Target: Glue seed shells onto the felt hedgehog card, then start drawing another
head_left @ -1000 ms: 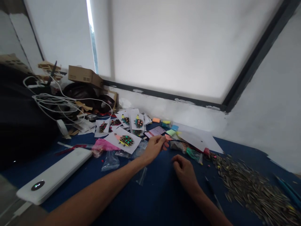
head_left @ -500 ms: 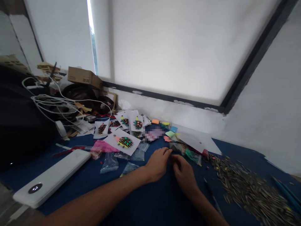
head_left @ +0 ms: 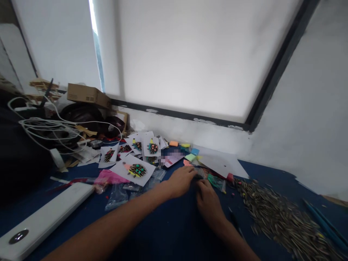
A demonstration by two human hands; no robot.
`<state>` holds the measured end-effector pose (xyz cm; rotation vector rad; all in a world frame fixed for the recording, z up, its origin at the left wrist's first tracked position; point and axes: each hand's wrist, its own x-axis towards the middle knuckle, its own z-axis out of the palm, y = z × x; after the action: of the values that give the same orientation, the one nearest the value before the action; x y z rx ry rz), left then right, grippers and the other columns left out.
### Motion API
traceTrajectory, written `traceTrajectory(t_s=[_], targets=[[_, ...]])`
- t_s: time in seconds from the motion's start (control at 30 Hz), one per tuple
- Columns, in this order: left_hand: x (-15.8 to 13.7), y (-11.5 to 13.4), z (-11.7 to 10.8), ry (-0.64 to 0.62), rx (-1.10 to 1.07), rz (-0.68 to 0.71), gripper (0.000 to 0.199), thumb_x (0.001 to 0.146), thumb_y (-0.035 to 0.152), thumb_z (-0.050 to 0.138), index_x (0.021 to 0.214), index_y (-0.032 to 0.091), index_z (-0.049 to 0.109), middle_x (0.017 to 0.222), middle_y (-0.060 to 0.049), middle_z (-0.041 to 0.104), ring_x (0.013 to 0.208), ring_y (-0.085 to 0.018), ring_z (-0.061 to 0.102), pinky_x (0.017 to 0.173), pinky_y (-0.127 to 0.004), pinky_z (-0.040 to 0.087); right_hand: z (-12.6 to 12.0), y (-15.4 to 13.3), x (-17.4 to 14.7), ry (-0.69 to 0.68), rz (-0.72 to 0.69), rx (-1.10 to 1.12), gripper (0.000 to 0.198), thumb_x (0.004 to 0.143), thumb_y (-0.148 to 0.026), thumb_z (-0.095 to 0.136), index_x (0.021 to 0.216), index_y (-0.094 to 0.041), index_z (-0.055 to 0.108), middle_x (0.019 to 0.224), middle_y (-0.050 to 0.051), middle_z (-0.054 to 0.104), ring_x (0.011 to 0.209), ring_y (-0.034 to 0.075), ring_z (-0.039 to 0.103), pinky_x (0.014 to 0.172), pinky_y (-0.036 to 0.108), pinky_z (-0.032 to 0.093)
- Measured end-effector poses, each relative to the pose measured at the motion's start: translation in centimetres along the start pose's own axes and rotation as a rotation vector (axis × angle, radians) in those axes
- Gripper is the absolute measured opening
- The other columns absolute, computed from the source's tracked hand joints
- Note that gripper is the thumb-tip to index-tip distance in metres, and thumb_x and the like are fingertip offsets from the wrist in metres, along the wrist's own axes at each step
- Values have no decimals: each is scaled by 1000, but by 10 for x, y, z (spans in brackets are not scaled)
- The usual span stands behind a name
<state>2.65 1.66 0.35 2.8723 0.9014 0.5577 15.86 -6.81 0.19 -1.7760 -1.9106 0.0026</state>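
Note:
My left hand (head_left: 181, 181) and my right hand (head_left: 208, 199) meet over the blue table, fingers bent and closed together at the tips. A small dark thing (head_left: 198, 177) shows between their fingertips; I cannot make out what it is. Just beyond them lies a clear bag with green clay (head_left: 216, 182). To the left is a white card (head_left: 148, 172) bearing a hedgehog figure made of striped seeds and coloured clay, with more such cards (head_left: 152, 145) behind it. A big heap of striped sunflower seeds (head_left: 280, 217) spreads on the right.
A white power bank (head_left: 51, 214) lies at the left front, near clear plastic bags (head_left: 116, 197) and pink clay (head_left: 111, 176). Coiled white cable (head_left: 49, 127) and a cardboard box (head_left: 87, 95) stand behind. White paper (head_left: 225, 163) and coloured clay packs (head_left: 194, 151) are along the wall.
The view has swung slightly right, so the table's things sit further left. My hands have come closer together, and a dark thing now shows between the fingertips.

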Motion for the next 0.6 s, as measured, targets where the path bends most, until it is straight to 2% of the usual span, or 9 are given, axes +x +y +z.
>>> traceTrajectory(t_s=[0.13, 0.23, 0.3, 0.43, 0.6], targets=[[18, 9, 18, 16, 13, 36, 41, 86, 12, 44, 126, 11, 51, 142, -19, 39, 130, -29, 39, 106, -41, 36, -15, 17, 10, 50, 43, -189, 40, 81, -3, 40, 106, -13, 70, 116, 15, 63, 111, 25, 57, 98, 37, 40], [23, 11, 23, 26, 21, 8, 34, 88, 14, 40, 118, 12, 57, 133, -17, 49, 122, -29, 45, 101, -42, 40, -24, 31, 21, 78, 91, -323, 42, 85, -7, 40, 116, -10, 68, 128, 20, 58, 118, 32, 53, 100, 46, 35], [24, 11, 23, 25, 9, 6, 32, 88, 14, 41, 114, 15, 59, 125, -15, 54, 117, -27, 49, 99, -42, 41, -25, 37, 29, 70, 102, -390, 42, 86, -9, 41, 118, -14, 68, 133, 20, 56, 122, 34, 50, 100, 48, 34], [23, 14, 20, 17, 17, -25, 34, 84, 12, 45, 115, 15, 58, 123, -13, 56, 116, -28, 48, 99, -41, 41, -17, 45, 41, 17, 92, -474, 42, 84, -10, 45, 117, -22, 69, 132, 15, 59, 124, 32, 50, 99, 45, 36], [22, 18, 18, 0, -4, -59, 37, 84, 9, 42, 119, 14, 54, 126, -12, 56, 118, -26, 48, 101, -39, 40, -13, 50, 52, -26, 79, -526, 34, 92, -20, 42, 108, -16, 71, 122, 18, 65, 114, 30, 58, 92, 43, 41]])
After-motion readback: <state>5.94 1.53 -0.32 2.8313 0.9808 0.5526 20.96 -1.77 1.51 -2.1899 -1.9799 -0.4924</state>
